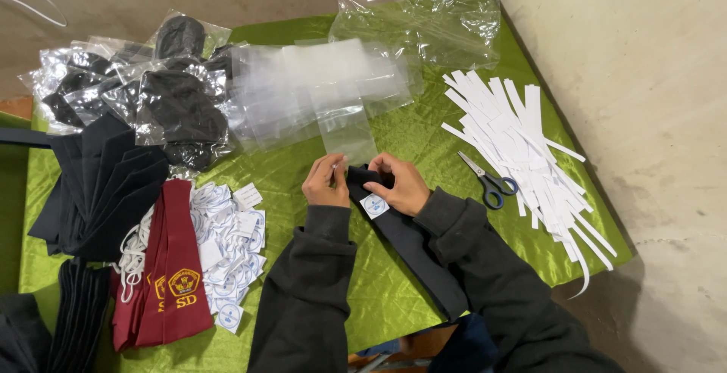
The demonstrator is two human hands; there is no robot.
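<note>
- The left hand point(326, 181) is curled closed, pinching the top edge of a black tie point(409, 244) at the mouth of a clear plastic sleeve point(350, 134).
- The right hand point(399, 184) grips the tie's upper end, fingers bent, just above a small round white label point(374, 206).
- The tie lies diagonally on the green worktop point(394, 290), between both forearms.
- Scissors point(488, 180) rest near white paper strips point(522, 153) on the right.
- Maroon ties point(170, 274) and white labels point(231, 240) lie on the left.
</note>
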